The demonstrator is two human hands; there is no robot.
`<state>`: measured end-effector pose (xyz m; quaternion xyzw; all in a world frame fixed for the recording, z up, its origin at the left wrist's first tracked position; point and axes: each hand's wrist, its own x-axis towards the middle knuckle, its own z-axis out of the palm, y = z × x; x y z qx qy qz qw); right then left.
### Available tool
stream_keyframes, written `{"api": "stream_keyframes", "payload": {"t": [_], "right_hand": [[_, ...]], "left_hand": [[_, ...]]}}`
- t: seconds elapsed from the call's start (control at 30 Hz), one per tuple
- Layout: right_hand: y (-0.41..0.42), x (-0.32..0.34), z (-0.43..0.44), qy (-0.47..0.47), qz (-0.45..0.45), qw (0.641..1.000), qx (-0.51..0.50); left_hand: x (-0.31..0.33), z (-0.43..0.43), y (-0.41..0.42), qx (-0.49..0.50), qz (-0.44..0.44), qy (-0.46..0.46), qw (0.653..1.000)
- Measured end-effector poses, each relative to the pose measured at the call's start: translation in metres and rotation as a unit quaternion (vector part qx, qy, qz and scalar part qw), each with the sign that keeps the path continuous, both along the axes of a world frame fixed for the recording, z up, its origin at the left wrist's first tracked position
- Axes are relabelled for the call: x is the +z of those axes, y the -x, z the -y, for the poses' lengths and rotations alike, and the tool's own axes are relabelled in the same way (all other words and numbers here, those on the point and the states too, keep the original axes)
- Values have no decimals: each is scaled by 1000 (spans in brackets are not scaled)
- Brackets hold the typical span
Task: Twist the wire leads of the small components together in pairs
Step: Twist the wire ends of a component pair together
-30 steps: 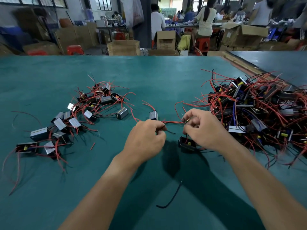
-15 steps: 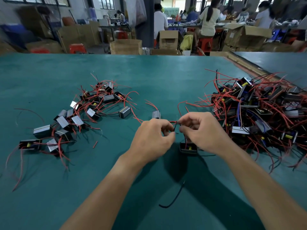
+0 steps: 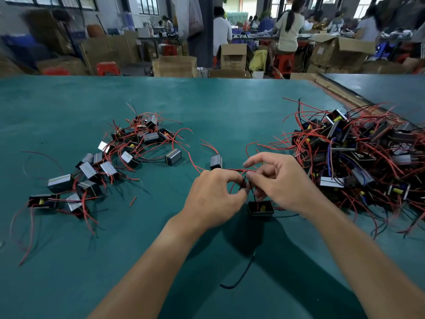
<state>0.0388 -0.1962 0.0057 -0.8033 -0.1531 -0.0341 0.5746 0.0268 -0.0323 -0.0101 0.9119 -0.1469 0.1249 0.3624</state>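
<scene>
1. Bright, even daylight fills the room; the windows (image 3: 149,5) at 11 o'clock are washed pale.
2. Soft dark shadows of the arms pool on the green table (image 3: 69,272) from centre toward 6 o'clock, so the light probably comes from above and ahead.
3. Wide-angle bending bows the table's far edge, and the corners at 10 and 2 o'clock smear.
4. Boxes (image 3: 174,65) and people (image 3: 289,31) at 12 o'clock are soft.
5. At centre, the fingertips of the left hand (image 3: 213,199) and the wire leads (image 3: 230,169) blur slightly.
</scene>
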Motion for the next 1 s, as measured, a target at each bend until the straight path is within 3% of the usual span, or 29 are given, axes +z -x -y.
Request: {"api": "stream_keyframes", "payload": {"t": [0.33, 0.63, 1.0], "right_hand": [[-3, -3, 0, 53, 57, 997, 6], [1, 2, 0, 36, 80, 996, -25], [0, 8, 1, -63, -77, 993, -65]], "left_hand": [[4, 0, 3, -99, -42, 50, 993], [-1, 2, -1, -73, -39, 41, 996], [-5, 2, -7, -101, -142, 178, 968]]}}
